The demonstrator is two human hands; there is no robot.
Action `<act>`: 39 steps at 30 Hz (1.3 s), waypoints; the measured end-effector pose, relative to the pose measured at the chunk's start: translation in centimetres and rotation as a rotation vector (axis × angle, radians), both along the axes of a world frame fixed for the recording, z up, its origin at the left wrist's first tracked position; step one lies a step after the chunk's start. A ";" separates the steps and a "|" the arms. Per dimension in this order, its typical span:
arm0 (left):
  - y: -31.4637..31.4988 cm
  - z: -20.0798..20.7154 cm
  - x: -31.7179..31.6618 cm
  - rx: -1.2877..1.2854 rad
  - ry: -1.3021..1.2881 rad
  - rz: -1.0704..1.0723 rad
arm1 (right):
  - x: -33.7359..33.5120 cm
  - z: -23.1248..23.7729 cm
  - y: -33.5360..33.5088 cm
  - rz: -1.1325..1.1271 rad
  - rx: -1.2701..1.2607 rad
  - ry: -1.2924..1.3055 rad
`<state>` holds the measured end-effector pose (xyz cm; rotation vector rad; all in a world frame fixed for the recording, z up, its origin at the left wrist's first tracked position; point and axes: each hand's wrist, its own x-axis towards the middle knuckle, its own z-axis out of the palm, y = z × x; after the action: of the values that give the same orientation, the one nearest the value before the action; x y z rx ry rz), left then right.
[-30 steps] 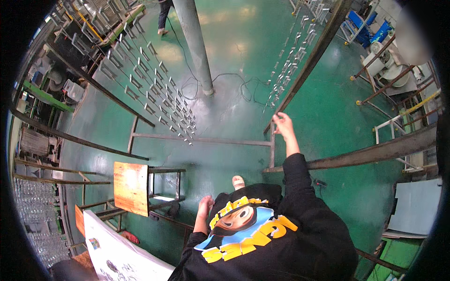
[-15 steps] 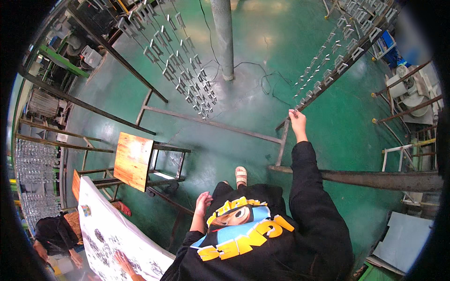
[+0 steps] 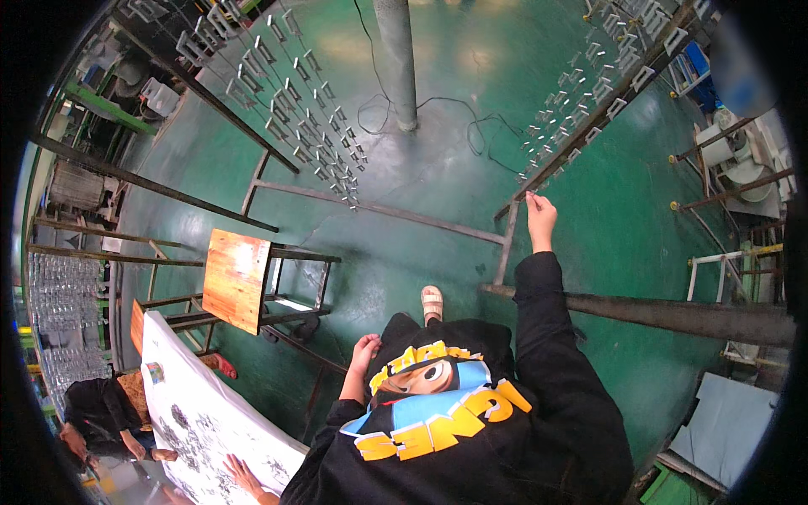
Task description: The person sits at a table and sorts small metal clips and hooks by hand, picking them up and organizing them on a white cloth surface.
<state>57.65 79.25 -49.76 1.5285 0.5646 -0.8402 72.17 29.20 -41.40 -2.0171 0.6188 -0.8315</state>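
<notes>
My right hand (image 3: 541,220) reaches forward with the arm stretched out, thumb and fingertips pinched together. The pinch is at the lower end of the hanging strands of small silvery metal frames (image 3: 602,88), next to a dark metal rack bar (image 3: 581,126). Whatever lies between the fingertips is too small to make out. My left hand (image 3: 364,352) is held by my waist with its fingers curled in and nothing visible in it. Farther off to the left, more strands of the same metal frames (image 3: 295,101) hang in rows over the floor.
A wooden-topped stool (image 3: 237,282) stands at left. Beside it, other people's hands (image 3: 244,478) rest by a white printed sheet (image 3: 219,421). A floor-level rack bar (image 3: 387,210) crosses ahead; a curved dark beam (image 3: 673,320) lies to my right. A grey post (image 3: 396,63) rises behind cables.
My head view has shifted slightly, and the hanging frames sit differently against the rack. The fingers of my left hand have curled in more. A co-worker's hand has come to the white sheet's edge.
</notes>
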 end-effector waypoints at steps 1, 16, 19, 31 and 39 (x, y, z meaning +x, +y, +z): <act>0.0 0.0 0.3 -0.007 -0.007 -0.010 | -0.1 0.3 0.2 -0.006 -0.003 0.006; 1.1 -0.5 -0.2 -0.010 -0.117 -0.050 | 0.1 -1.6 0.7 -0.061 0.161 0.000; 1.6 -0.6 -0.6 -0.024 -0.131 -0.018 | 0.3 -1.4 1.6 -0.070 0.240 -0.047; 1.3 2.2 -1.6 -0.075 -0.134 -0.007 | -1.6 1.9 6.0 0.046 0.219 -0.052; 2.2 11.4 -7.7 0.045 -0.082 -0.101 | -5.0 4.6 15.4 0.455 0.218 0.112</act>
<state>49.91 81.46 -38.33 1.6365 0.4516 -0.8423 67.14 44.58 -36.83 -1.9057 0.2765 -0.3648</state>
